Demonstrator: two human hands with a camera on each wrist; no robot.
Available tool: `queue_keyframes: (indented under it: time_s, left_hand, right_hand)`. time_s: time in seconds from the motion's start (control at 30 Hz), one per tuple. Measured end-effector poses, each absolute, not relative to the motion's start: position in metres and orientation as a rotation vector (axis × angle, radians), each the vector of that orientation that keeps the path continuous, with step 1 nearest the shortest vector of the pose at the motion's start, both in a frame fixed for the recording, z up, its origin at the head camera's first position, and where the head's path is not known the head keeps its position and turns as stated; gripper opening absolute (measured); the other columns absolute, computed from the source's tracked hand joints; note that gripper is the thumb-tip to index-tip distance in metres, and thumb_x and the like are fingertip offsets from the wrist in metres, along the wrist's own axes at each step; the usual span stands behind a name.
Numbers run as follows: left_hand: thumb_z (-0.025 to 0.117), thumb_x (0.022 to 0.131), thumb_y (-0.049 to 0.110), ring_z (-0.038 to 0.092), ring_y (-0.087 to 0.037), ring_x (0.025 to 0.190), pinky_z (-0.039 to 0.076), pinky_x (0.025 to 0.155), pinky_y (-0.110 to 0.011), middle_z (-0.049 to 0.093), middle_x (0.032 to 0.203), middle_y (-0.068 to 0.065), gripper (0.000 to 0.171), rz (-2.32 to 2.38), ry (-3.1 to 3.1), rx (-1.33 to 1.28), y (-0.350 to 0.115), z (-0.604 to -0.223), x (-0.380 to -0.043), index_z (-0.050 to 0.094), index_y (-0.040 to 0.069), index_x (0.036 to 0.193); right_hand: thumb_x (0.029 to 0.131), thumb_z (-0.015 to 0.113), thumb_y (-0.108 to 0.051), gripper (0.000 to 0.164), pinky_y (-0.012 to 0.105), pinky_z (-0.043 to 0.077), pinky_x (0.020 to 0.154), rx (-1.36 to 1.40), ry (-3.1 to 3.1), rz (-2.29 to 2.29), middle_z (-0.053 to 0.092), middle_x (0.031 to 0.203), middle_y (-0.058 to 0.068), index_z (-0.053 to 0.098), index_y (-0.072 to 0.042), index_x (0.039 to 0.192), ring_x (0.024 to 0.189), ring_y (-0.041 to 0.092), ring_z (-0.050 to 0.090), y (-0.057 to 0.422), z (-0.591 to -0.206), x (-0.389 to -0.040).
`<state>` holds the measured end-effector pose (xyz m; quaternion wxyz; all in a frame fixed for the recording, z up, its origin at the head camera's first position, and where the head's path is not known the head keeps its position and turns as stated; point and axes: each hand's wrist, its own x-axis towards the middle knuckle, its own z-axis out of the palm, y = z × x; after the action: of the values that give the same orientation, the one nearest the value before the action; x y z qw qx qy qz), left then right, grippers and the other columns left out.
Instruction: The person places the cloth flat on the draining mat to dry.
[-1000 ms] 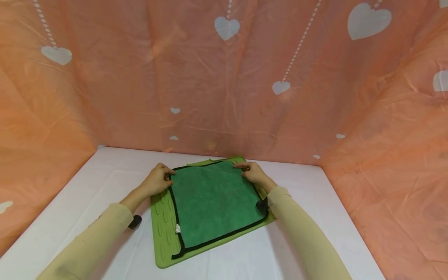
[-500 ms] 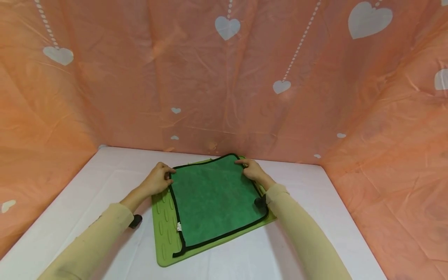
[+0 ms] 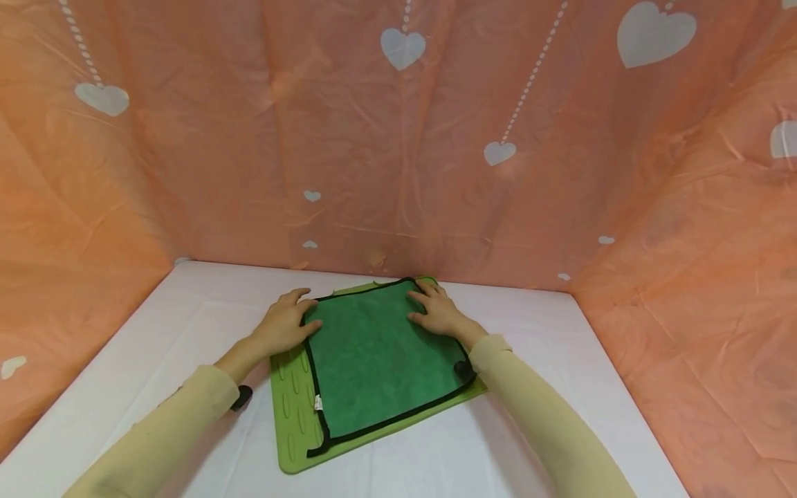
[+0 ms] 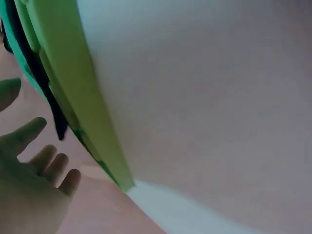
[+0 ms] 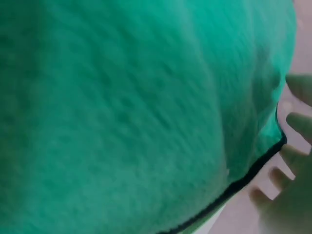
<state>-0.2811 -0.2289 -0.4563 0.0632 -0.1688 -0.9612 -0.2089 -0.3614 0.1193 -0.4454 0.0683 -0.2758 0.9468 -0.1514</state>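
A green cloth (image 3: 381, 366) with black edging lies spread over a light green mat (image 3: 290, 415) with raised oval bumps. The mat shows mainly along the left and front sides. My left hand (image 3: 281, 325) is at the cloth's far left corner, fingers spread; in the left wrist view its fingers (image 4: 30, 130) stand apart with nothing between them. At the far right corner, my right hand (image 3: 441, 315) has its fingers spread over the cloth's edge. The right wrist view shows those fingers (image 5: 300, 124) beside the black border; firm contact cannot be told.
The mat sits on a white-covered table (image 3: 205, 318). An orange curtain (image 3: 349, 138) with white hearts hangs behind it and along both sides. A small white tag (image 3: 318, 402) shows on the cloth's left edge. A black end of the edging sticks out at the front left corner.
Both hands were pinching the far corners of the cloth; now their fingers are spread. The far right corner rose toward the back, then came down slightly.
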Motion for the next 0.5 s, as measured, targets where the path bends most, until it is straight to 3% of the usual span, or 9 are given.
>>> queue_keyframes:
  time_s: [0.27,0.5]
  left_hand:
    - [0.061,0.103,0.049,0.022,-0.056,0.15,0.025,0.117,-0.071,0.025,0.164,-0.033,0.082,-0.515,-3.142,-0.677,-0.2178,-0.4587,-0.281,0.035,-0.006,0.158]
    - [0.056,0.103,0.056,0.017,-0.055,0.152,0.019,0.117,-0.074,0.017,0.168,-0.031,0.088,-0.549,-3.2,-0.646,-0.2217,-0.4567,-0.2779,0.028,-0.003,0.162]
  right_hand:
    - [0.109,0.053,-0.04,0.069,0.068,0.013,0.123,-0.823,2.703,-0.352,0.01,0.174,0.017,0.027,-0.011,0.166,0.158,0.045,0.005,0.1191,-0.4482,-0.3589]
    - [0.109,0.051,-0.041,0.07,0.069,0.012,0.122,-0.811,2.678,-0.434,0.007,0.174,0.014,0.023,-0.012,0.167,0.159,0.042,0.005,0.1232,-0.4494,-0.3607]
